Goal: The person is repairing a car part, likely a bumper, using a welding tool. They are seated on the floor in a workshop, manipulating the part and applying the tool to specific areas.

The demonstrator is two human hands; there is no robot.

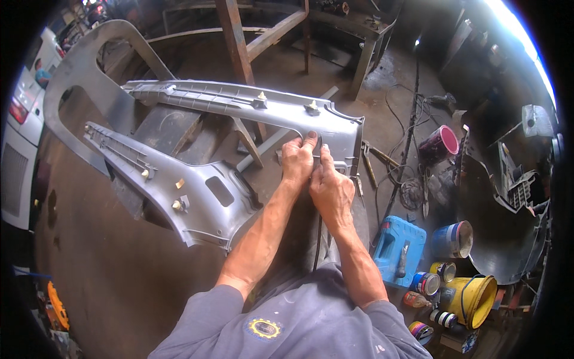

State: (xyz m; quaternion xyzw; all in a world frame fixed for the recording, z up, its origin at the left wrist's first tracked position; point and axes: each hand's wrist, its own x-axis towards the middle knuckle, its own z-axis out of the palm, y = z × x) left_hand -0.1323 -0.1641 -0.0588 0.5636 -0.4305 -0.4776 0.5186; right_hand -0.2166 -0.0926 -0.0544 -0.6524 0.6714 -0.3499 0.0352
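Note:
A long silver-grey car trim panel point(269, 113) lies inner side up in front of me, with pale clips along it. My left hand point(298, 160) is closed at the panel's near edge, its thumb pressed on the surface. Right beside it, my right hand point(332, 190) has curled fingers and a forefinger laid along the panel. Between the fingertips shows a narrow dark spot; whether it is a slot or a strip I cannot tell. What the right fingers grip is hidden. A second, shorter silver-grey trim panel point(197, 206) with a rectangular cutout lies to the left.
Pliers point(372, 167) and cables lie right of the panel. Beyond are a pink-rimmed bucket point(439, 144), a blue tool case point(399, 248), a yellow bucket point(469, 301) and several paint cans. A rusty metal frame point(236, 42) stands behind; a large grey looped panel point(60, 102) is at far left.

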